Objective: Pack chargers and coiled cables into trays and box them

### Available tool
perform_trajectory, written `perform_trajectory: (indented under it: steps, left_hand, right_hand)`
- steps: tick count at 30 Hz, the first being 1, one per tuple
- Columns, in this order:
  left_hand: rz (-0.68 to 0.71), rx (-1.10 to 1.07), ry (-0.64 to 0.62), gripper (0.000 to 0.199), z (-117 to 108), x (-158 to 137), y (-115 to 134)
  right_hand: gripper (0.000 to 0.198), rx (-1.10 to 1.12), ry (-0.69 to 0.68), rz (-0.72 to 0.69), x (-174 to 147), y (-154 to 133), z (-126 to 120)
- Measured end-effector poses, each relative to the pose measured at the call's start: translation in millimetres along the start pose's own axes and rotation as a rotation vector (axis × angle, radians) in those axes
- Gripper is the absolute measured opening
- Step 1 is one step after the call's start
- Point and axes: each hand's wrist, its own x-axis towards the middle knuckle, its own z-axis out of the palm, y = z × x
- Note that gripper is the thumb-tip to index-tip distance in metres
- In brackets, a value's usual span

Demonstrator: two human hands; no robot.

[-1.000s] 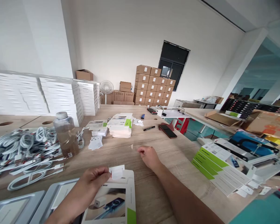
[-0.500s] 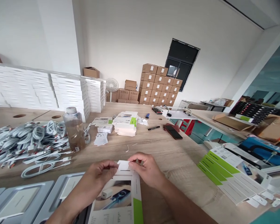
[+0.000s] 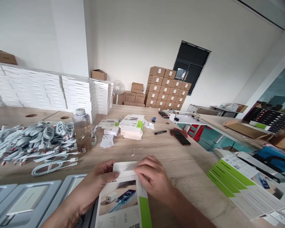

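Note:
A white and green printed box (image 3: pixel 121 202) lies in front of me, its face showing a phone, a cable and a charger. Its white top flap (image 3: pixel 125 165) points away from me. My left hand (image 3: pixel 102 174) is closed on the flap's left side, thumb on top. At the right side of the flap, the closed fingers of my right hand (image 3: pixel 153 174) pinch its edge; the fingertips are partly hidden. Left of the box lie grey trays (image 3: pixel 46 205), each holding a pale flat power-bank-like block (image 3: pixel 27 199).
A pile of white cables (image 3: pixel 49 139) and a water bottle (image 3: pixel 82 133) stand left. Ahead are stacked printed sleeves (image 3: pixel 131 128), small cards (image 3: pixel 106 141), a marker (image 3: pixel 160 132) and a phone (image 3: pixel 182 138). More green-white boxes (image 3: pixel 242 186) lie right.
My right hand has turned and closed lower over the flap's right side. My left hand has shifted onto the flap's left edge. The view has swung slightly left.

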Motion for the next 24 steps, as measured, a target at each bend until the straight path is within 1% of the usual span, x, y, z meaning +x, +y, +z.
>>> perform_trajectory:
  steps: [6, 11, 16, 18, 21, 24]
  left_hand:
    - [0.008, 0.029, 0.022, 0.008, 2, -3, 2]
    - [0.033, 0.101, 0.029, 0.011, 2, -4, 2]
    - [0.057, 0.113, 0.0, 0.011, 6, -6, 4]
    - [0.066, 0.144, 0.034, 0.015, 10, -8, 7]
    - [0.115, 0.263, 0.114, 0.025, 18, -9, 10]
    - [0.137, 0.37, 0.17, 0.034, 23, -8, 9]
  right_hand:
    - [0.022, -0.12, -0.055, -0.11, -1, -3, -2]
    - [0.023, -0.126, -0.036, -0.128, -1, -4, 0]
    - [0.022, -0.088, -0.009, -0.081, -1, -3, 1]
    - [0.023, -0.083, 0.005, -0.054, -2, -4, 2]
    - [0.024, -0.054, 0.026, 0.0, -3, -5, 4]
    - [0.021, 0.072, 0.028, 0.106, -3, -4, 3]
